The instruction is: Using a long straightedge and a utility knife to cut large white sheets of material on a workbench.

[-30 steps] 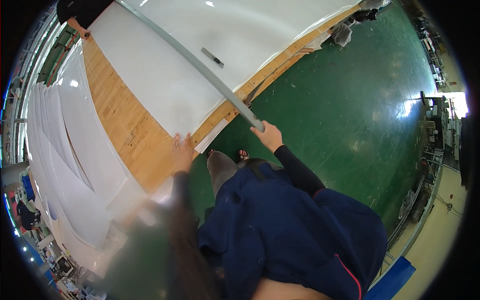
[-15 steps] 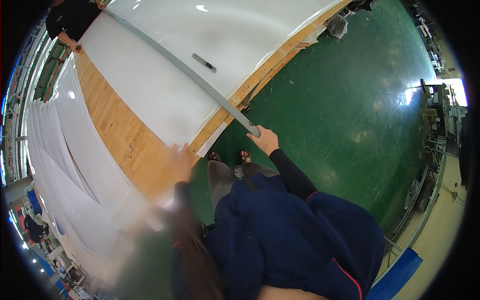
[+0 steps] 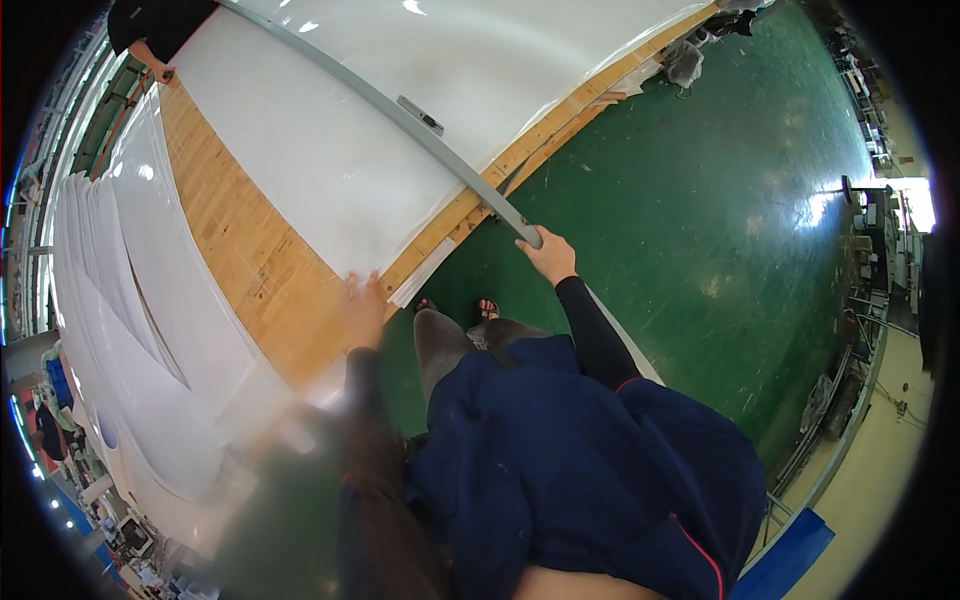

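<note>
My right hand [image 3: 552,257] is closed round the near end of a long grey metal straightedge [image 3: 440,150], which runs diagonally across a large white sheet [image 3: 320,150] and overhangs the table edge. My left hand [image 3: 367,305] lies at the sheet's near corner, fingers stretched out over the wooden tabletop [image 3: 245,240]; it is somewhat blurred. A utility knife [image 3: 420,114] rests on the sheet close along the far side of the straightedge. The straightedge's far end reaches the upper rim, near a co-worker in a dark shirt.
The co-worker's hand [image 3: 165,74] is at the table's far left corner. Stacked white sheets [image 3: 130,320] lie left of the bare wood. Crumpled plastic [image 3: 684,65] hangs by the right table edge. A pale strip [image 3: 625,340] shows beside my right forearm, above the green floor [image 3: 700,200].
The straightedge has moved right across the sheet, close up to the utility knife, with my right hand still on its end. My left hand stays at the corner. The pale strip has appeared.
</note>
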The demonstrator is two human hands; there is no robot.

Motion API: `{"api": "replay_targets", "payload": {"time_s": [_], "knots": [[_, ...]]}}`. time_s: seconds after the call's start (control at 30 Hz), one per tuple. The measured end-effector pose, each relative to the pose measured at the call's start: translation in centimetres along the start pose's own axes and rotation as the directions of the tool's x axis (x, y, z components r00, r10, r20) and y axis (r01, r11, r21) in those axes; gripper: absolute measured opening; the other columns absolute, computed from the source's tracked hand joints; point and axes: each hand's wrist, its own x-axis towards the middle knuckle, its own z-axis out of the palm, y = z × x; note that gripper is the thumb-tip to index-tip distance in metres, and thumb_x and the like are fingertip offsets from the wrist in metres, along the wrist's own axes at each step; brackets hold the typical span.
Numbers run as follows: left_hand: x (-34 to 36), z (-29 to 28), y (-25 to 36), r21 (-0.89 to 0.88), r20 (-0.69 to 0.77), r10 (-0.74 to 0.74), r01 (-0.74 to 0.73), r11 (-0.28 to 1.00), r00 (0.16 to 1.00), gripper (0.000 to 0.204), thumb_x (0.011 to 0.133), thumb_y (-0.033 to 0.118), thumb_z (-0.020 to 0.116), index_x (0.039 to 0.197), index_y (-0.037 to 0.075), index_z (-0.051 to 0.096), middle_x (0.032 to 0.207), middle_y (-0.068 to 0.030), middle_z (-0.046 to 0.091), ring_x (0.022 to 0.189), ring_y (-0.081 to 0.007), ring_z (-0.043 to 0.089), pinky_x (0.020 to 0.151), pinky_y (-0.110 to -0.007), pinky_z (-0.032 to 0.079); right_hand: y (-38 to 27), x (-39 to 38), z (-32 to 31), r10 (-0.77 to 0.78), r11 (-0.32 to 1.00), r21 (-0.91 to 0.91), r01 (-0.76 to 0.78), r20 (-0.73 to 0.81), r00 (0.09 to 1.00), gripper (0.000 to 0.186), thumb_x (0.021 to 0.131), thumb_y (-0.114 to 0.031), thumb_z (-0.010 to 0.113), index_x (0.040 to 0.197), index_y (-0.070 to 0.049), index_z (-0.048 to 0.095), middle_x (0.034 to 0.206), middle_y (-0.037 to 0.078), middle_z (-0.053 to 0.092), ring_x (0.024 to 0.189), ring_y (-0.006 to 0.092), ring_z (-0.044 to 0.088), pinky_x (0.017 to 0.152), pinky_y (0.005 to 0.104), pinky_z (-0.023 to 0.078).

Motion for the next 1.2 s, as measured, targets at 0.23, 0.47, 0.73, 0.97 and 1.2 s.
{"api": "replay_targets", "payload": {"time_s": [0.23,0.47,0.73,0.97,1.2], "knots": [[-0.1,0.3,0.0,0.007,0.014,-0.019,0.019,1.000,1.000,0.069,0.062,0.013,0.065,0.120,0.024,0.031,0.125,-0.0152,0.024,0.114,-0.0304,0.025,0.090,-0.040,0.026,-0.2,0.6,-0.8,0.069,0.998,0.003,-0.069,0.031,0.997,0.044,0.066,-0.045,0.053,0.097,-0.013,0.053,0.077,0.011,0.059,0.074,0.0266,0.056,0.063,0.0345,0.044],[0.0,0.3,0.0,0.004,-0.007,-0.005,0.005,1.000,1.000,0.066,0.061,0.013,0.066,0.118,0.023,0.034,0.124,-0.0157,0.026,0.114,-0.0301,0.025,0.090,-0.039,0.026,0.3,0.8,-0.5,0.063,0.998,0.004,-0.063,0.035,0.997,0.045,0.066,-0.046,0.053,0.096,-0.013,0.053,0.078,0.012,0.058,0.075,0.0272,0.056,0.064,0.0352,0.044],[0.0,0.1,0.2,0.005,-0.033,-0.012,0.012,1.000,0.999,0.065,0.060,0.013,0.066,0.117,0.022,0.036,0.123,-0.0156,0.028,0.113,-0.0295,0.027,0.091,-0.038,0.026,0.1,0.7,-0.6,0.062,0.998,0.006,-0.063,0.046,0.997,0.047,0.068,-0.047,0.051,0.099,-0.012,0.053,0.077,0.012,0.058,0.073,0.0271,0.056,0.063,0.0342,0.043],[0.0,-0.1,0.3,0.049,-0.021,-0.010,0.011,0.999,1.000,0.062,0.062,0.016,0.065,0.117,0.020,0.037,0.123,-0.0162,0.029,0.114,-0.0281,0.028,0.092,-0.037,0.025,-0.4,0.6,-0.7,0.074,0.997,0.021,-0.076,0.071,0.995,0.047,0.067,-0.048,0.051,0.099,-0.012,0.053,0.078,0.012,0.058,0.075,0.0267,0.056,0.064,0.0337,0.043],[-0.1,-0.2,0.5,0.014,0.023,-0.034,0.034,0.999,0.999,0.062,0.062,0.016,0.064,0.118,0.021,0.036,0.125,-0.0153,0.026,0.115,-0.0277,0.025,0.092,-0.038,0.025,-0.3,0.1,-0.6,0.077,0.997,0.013,-0.078,0.082,0.994,0.047,0.067,-0.048,0.051,0.099,-0.013,0.053,0.078,0.012,0.058,0.075,0.0266,0.056,0.064,0.0337,0.043]]}}
